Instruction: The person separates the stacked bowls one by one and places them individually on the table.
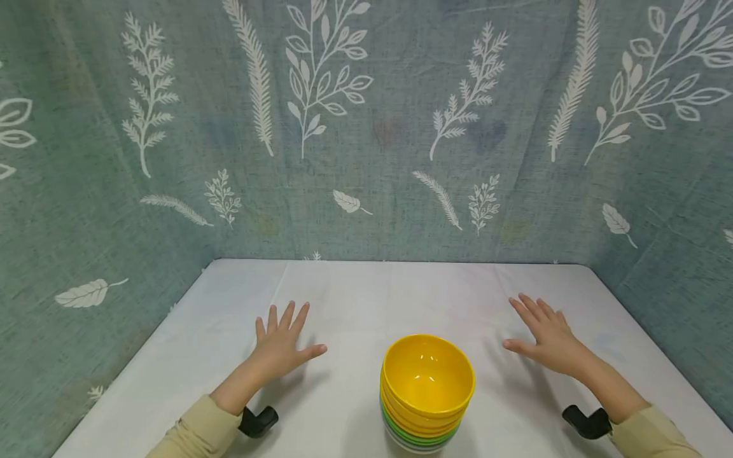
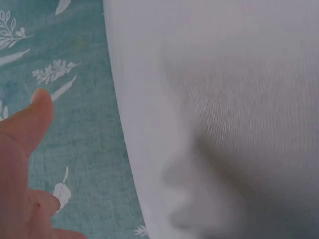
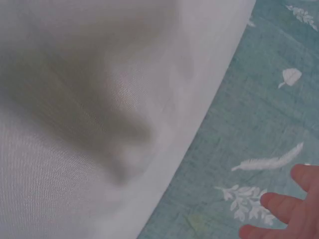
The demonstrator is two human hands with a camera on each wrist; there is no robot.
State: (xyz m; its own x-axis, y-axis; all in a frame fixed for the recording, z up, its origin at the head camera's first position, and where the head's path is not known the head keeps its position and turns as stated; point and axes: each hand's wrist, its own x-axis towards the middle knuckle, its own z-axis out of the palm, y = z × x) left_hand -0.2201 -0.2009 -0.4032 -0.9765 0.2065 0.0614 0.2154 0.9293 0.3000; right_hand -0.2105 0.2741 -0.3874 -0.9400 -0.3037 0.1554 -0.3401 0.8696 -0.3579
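In the head view, a stack of bowls (image 1: 427,394) stands on the white table (image 1: 355,299) near its front edge, a yellow bowl on top with green and pale rims showing beneath it. The left hand (image 1: 282,346) lies to the left of the stack, well apart from it, palm down with fingers straight and spread, holding nothing. The right hand (image 1: 546,338) lies to the right of the stack, also apart from it, fingers straight and thumb out, likewise holding nothing. Behind the stack hangs a teal cloth (image 1: 366,127) printed with white leaves.

In the left wrist view, a straight thumb and part of the palm show against the leaf cloth, beside the table's white edge; the stack is out of sight.

In the right wrist view, fingertips (image 3: 281,206) show over the leaf cloth, next to the table's edge; the stack is again unseen.
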